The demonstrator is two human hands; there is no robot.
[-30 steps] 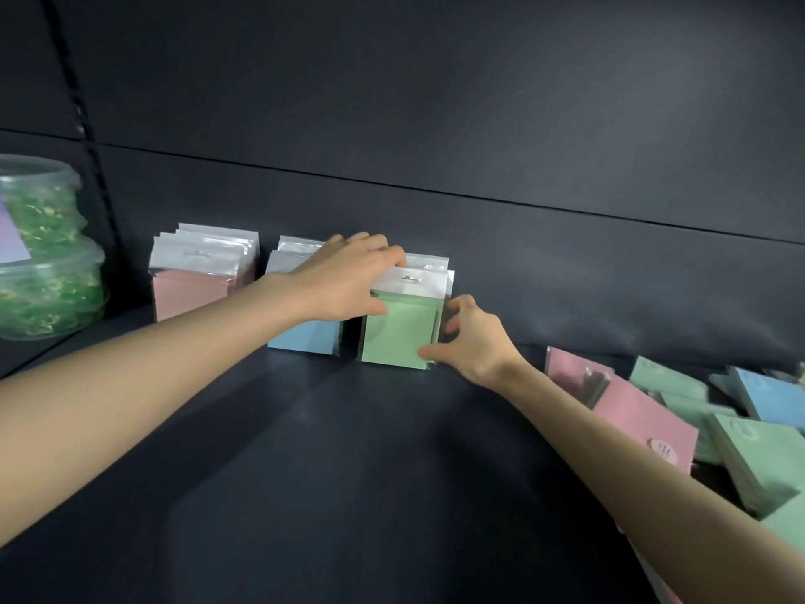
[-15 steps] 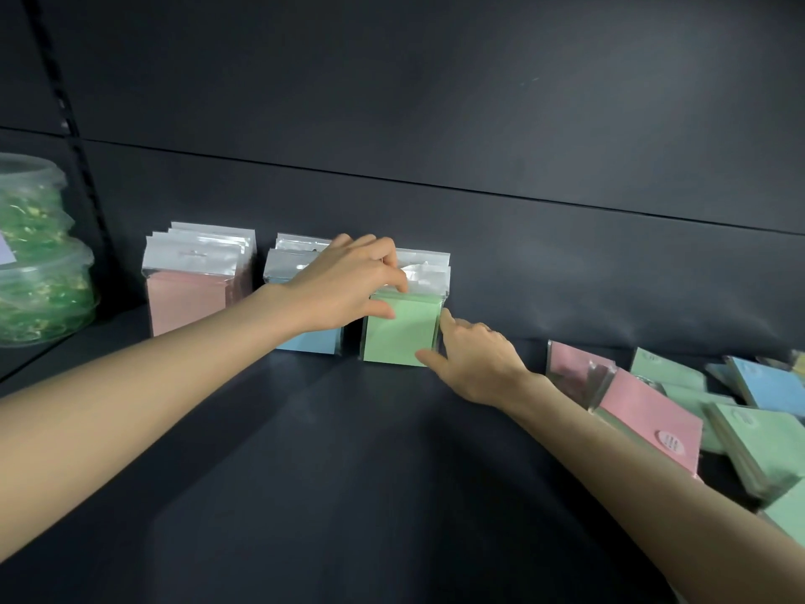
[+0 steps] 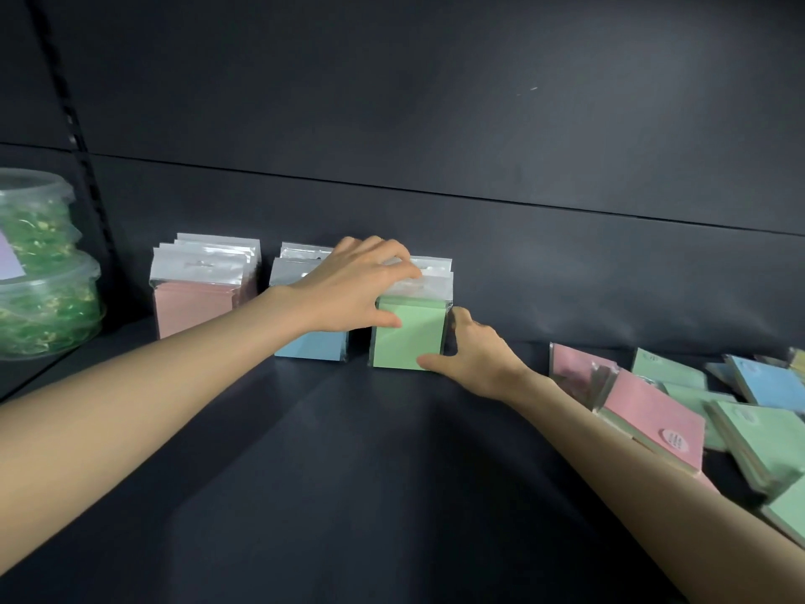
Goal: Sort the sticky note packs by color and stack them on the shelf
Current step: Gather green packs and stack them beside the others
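Green packs (image 3: 409, 333) beside blue packs (image 3: 311, 347)

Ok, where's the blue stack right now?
Head view, left of centre: the blue stack stands upright between the pink stack and the green stack, partly hidden by the left hand.

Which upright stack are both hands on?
The green stack, rightmost. The left hand grips its top, the right hand its lower corner; the pink stack and blue stack stand left of it.

Upright green plastic-wrapped sticky-note packs (image 3: 409, 337) on dark shelf (image 3: 348, 473): top gripped by left hand (image 3: 348, 289), lower right corner pinched by right hand (image 3: 475, 359).
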